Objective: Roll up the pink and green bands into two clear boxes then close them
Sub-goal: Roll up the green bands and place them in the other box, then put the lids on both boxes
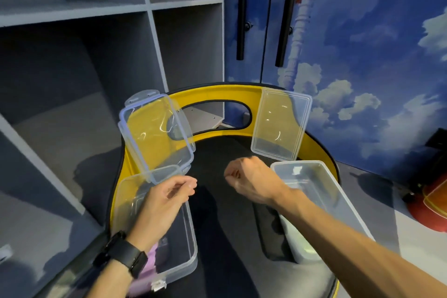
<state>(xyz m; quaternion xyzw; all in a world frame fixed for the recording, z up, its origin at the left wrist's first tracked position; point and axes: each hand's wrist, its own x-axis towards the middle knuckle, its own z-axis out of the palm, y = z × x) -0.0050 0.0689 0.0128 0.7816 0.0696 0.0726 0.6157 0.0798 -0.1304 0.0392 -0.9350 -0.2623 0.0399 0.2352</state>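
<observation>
Two clear boxes stand open on a black seat with a yellow rim. The left box [186, 237] holds the pink band [148, 264], mostly hidden under my wrist. The right box [321, 191] holds a pale green band [303, 239] at its near end. One clear lid [157, 135] with a blue seal leans on the yellow backrest at the left; the other lid [280, 121] leans at the right. My left hand [167, 198] hovers over the left box with fingers loosely curled, holding nothing. My right hand [251, 179] is a loose fist beside the right box, holding nothing.
The yellow backrest [217, 94] has an oval cut-out. Grey shelving [96, 55] rises to the left and behind. A blue cloud-printed wall [362, 55] with black door handles stands to the right. A red and orange object [433, 205] sits on the floor at the far right.
</observation>
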